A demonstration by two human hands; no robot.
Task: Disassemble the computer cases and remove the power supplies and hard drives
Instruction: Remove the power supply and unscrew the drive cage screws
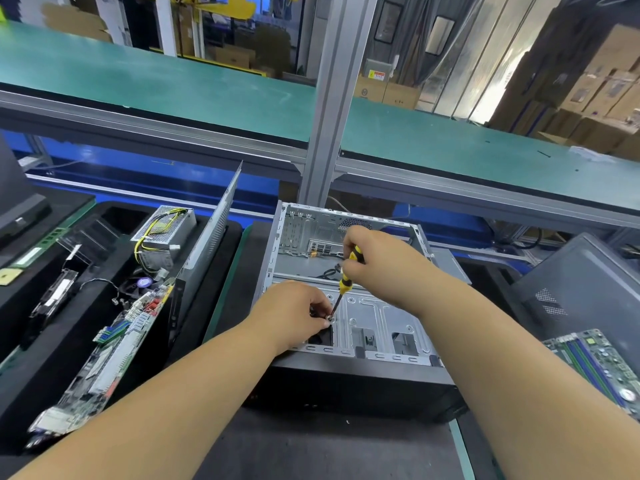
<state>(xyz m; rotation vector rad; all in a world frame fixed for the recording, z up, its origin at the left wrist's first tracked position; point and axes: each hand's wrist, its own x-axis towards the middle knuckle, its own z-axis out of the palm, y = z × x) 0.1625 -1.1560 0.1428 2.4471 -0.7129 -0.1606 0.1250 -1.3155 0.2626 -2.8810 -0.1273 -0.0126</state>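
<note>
Computer case (377,306) lies open on black mat (311,445), green shelf (173,81) behind.

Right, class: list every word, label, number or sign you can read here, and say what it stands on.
None can be read.
Warning sign on the far cabinet: red and yellow, text too small.
Box logo: blurred.
Power supply label: unreadable.
Motherboard markings: too small.

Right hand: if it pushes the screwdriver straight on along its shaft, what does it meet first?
The right hand aims the screwdriver down-left. Its tip looks to sit already at a screw on the case, beside the left hand's fingertips; depth is unclear.
</note>
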